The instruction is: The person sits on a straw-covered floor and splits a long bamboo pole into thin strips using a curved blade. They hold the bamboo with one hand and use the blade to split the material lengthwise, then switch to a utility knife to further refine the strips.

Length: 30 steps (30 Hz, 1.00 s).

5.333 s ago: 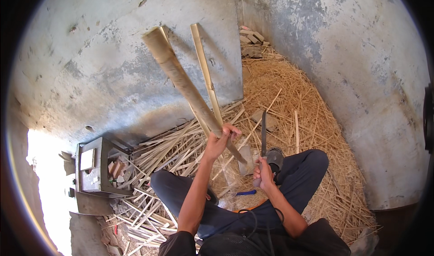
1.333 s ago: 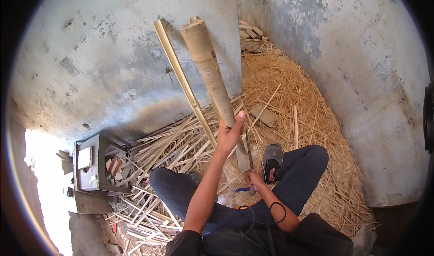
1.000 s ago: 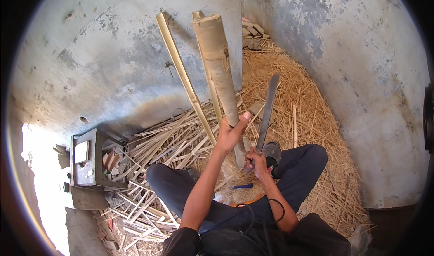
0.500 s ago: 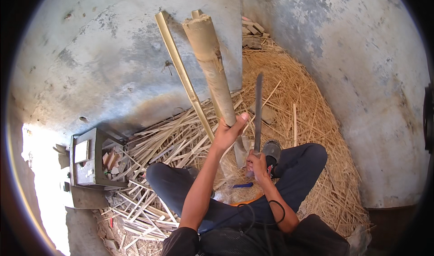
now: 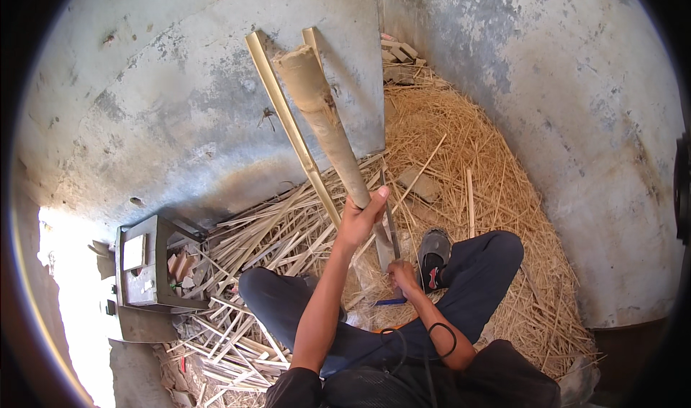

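My left hand (image 5: 362, 219) is closed round the thin end of a wooden mallet (image 5: 324, 123), its thick, worn head raised toward the wall. Lower and to the right, my right hand (image 5: 403, 277) grips a long dark-bladed knife (image 5: 393, 236). The blade points up and away, passing close behind my left thumb; whether it touches anything there I cannot tell. A pale upright piece (image 5: 382, 246) stands just left of the blade, partly hidden. Two split bamboo lengths lean on the wall, one long strip (image 5: 291, 127) left of the mallet and another (image 5: 310, 36) mostly behind it.
Pale split strips (image 5: 270, 224) lie heaped at the left, with straw-like shavings (image 5: 489, 163) at the right. A blue-handled object (image 5: 391, 301) lies between my legs. An overturned wooden stool (image 5: 155, 264) holds broken pieces at far left. Walls stand close on both sides.
The knife has swung left from upright to tilted, its tip now beside my left hand. The mallet's head has dropped slightly and shifted left. Both hands keep their holds.
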Available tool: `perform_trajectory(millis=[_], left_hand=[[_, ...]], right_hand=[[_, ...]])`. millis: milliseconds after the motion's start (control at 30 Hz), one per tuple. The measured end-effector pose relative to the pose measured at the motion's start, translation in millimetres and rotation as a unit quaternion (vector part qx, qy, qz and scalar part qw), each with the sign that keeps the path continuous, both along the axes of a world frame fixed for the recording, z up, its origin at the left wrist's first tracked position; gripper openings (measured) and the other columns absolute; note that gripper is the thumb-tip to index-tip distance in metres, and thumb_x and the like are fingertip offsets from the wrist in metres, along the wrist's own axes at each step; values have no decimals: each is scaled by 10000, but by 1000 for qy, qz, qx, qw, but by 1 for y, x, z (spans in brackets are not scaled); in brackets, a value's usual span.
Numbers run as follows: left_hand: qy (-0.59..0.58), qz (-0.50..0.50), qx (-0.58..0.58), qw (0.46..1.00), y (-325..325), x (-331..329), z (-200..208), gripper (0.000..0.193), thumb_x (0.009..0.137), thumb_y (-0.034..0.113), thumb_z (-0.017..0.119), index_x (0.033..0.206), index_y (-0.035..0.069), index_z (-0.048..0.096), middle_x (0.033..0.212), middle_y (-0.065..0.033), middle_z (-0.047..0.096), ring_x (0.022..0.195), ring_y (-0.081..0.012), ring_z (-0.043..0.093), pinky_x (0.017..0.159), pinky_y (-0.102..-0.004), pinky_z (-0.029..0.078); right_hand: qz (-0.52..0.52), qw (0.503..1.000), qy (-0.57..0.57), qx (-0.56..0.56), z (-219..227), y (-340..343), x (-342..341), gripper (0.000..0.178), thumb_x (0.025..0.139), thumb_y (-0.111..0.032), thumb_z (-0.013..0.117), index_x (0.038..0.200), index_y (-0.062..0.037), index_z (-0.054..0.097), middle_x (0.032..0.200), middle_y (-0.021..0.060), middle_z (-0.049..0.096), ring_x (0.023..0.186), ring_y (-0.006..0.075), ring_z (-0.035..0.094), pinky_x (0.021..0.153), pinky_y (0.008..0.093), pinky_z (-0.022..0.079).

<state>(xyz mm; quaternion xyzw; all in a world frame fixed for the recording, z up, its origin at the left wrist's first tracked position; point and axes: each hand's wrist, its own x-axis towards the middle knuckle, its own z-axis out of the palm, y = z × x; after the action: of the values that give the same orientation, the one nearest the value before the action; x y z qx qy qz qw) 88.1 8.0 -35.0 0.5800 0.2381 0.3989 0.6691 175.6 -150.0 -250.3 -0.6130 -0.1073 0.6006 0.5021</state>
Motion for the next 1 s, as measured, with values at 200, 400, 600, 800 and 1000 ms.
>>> perform_trajectory(millis=[200, 400, 600, 800, 1000], left_hand=[[-5, -2, -4, 1000, -4, 4, 1, 573, 1064, 371, 647, 584, 129, 447, 555, 69, 389, 509, -53, 314, 472, -280, 248], [-15, 32, 24, 999, -2, -12, -15, 597, 1070, 378, 626, 565, 143, 412, 537, 64, 357, 484, -75, 311, 463, -300, 240], [-175, 16, 76, 981, -6, -65, -1, 623, 1092, 371, 566, 552, 160, 337, 489, 63, 254, 421, -107, 212, 423, -338, 179], [-292, -9, 187, 938, -3, -139, 59, 635, 1128, 384, 466, 563, 169, 272, 472, 60, 206, 381, -82, 162, 358, -301, 143], [-342, 28, 179, 922, -17, -194, 111, 641, 1153, 423, 371, 570, 188, 245, 442, 72, 183, 359, -72, 127, 335, -266, 158]], right_hand=[[-23, 996, -10, 88, 21, 11, 7, 142, 879, -61, 604, 757, -78, 533, 592, -14, 461, 466, 97, 414, 445, 296, 317], [33, 997, -70, -11, 10, -1, -5, 172, 870, -83, 634, 716, -41, 567, 586, 14, 503, 474, 129, 472, 456, 323, 348], [80, 928, -357, 71, -10, 0, -6, 199, 858, -172, 682, 825, 22, 660, 637, 140, 628, 556, 268, 635, 570, 417, 495], [88, 895, -437, 17, 29, 12, 9, 306, 839, -237, 695, 1001, 18, 743, 845, 270, 709, 831, 424, 715, 769, 492, 544], [125, 884, -447, -56, 17, 7, 22, 394, 840, -268, 675, 1135, -22, 765, 1036, 298, 728, 1030, 478, 694, 910, 511, 547]])
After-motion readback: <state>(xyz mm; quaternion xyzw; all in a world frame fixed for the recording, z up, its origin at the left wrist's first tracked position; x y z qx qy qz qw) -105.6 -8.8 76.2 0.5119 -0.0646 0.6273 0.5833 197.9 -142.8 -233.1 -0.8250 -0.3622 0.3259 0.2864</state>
